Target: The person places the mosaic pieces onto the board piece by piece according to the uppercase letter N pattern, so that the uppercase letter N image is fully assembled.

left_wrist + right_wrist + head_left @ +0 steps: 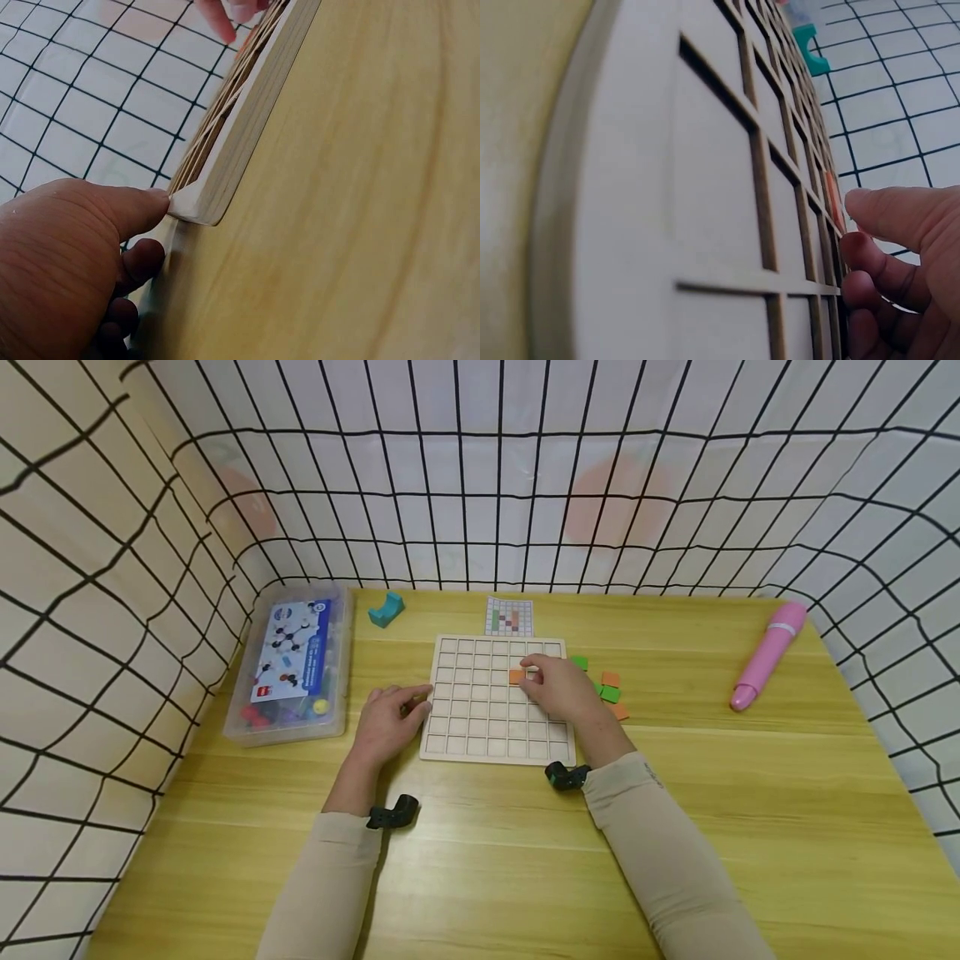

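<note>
A square wooden grid board point(480, 698) lies on the table between the two hands. An orange tile point(517, 677) sits in one of its cells, right of the middle. The right hand point(558, 687) is over the board's right part, its thumb and index finger apart at that tile's right side. In the right wrist view the same orange tile point(834, 200) shows just past the thumb tip. At the board's left edge is the left hand point(392, 718), thumb and index fingertips right at the rim. Its thumb point(139, 208) meets the board's corner in the left wrist view.
Loose green tiles point(610, 693) and orange tiles point(611, 679) lie right of the board. Behind it is a small pattern card point(509, 617). A clear plastic case point(292, 664) and a teal piece point(386, 609) are left; a pink cylinder point(768, 656) is right. Black wire mesh point(480, 493) surrounds the table.
</note>
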Demonstrator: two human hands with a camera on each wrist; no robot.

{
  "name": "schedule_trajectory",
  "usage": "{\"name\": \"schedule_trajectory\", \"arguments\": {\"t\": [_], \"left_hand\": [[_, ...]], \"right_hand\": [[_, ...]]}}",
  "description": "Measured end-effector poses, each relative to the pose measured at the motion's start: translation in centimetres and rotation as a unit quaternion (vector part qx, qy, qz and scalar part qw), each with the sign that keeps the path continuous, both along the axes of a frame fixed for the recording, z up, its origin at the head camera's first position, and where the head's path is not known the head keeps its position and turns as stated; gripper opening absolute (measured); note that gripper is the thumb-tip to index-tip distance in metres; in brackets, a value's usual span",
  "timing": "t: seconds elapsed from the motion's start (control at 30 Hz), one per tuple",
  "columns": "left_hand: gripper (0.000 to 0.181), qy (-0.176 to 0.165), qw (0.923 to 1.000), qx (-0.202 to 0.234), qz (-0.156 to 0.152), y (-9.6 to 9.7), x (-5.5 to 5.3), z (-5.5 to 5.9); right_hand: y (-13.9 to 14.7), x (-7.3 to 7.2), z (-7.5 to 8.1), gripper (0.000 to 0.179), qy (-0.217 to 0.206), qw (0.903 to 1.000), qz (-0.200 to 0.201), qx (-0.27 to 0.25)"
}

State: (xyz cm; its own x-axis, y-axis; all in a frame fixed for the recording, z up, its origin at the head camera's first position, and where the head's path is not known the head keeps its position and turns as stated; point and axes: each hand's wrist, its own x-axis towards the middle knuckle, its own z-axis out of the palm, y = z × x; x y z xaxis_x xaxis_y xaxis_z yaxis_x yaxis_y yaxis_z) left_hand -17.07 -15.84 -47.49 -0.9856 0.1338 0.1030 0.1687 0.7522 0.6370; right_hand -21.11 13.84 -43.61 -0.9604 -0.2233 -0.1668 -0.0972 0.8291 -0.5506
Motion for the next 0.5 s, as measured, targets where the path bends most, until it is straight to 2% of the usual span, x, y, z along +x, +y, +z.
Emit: {"name": "schedule_trajectory", "arguments": {"t": [0.13,0.5], "left_hand": [[0.035,0.003,1.0000,0.000,-0.001,0.0,0.0,0.0],[0.035,0.002,1.0000,0.001,-0.002,0.0,0.1,0.1]], "right_hand": [[0.5,0.4,0.0,0.040,-0.002,0.9994,-0.014,-0.030],[3.0,2.5,0.9,0.040,-0.014,0.9976,-0.049,-0.046]]}}
